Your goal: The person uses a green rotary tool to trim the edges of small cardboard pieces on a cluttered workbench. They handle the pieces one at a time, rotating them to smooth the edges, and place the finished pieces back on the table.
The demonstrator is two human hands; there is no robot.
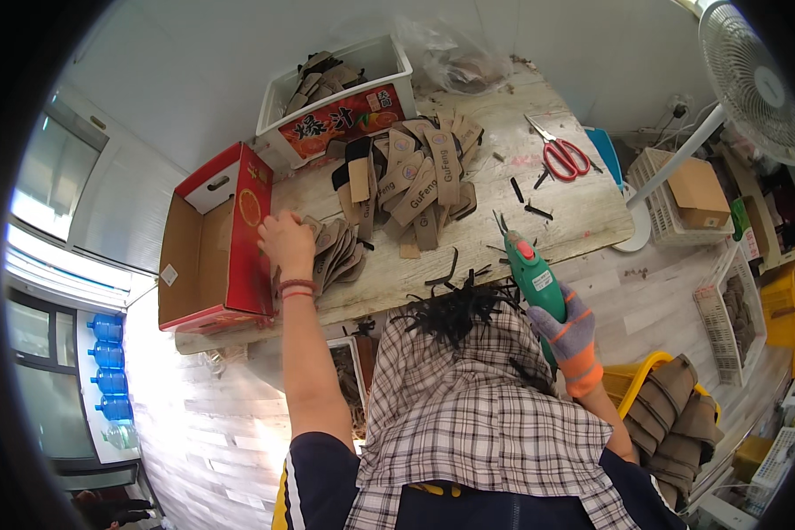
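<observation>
My left hand (288, 246), bare with bands at the wrist, is over the table's left part, between a red box and a fanned row of tan fabric patches (337, 252). Its fingers are curled; whatever they grip is hidden. In a grey and orange glove, my right hand (571, 334) is wrapped round green electric scissors (536, 276), whose narrow blades point up and away over the table. A loose heap of printed tan patches (415, 177) lies farther back. Black strip scraps (459, 314) are piled on the checked apron (477, 397) across my lap.
The open red cardboard box (249, 256) stands at the table's left edge. Behind the heap is a white bin (402, 87) with more patches. Red-handled scissors (564, 159) lie at the right, near a standing fan (751, 84). Yellow basket (632, 384) holds brown pieces.
</observation>
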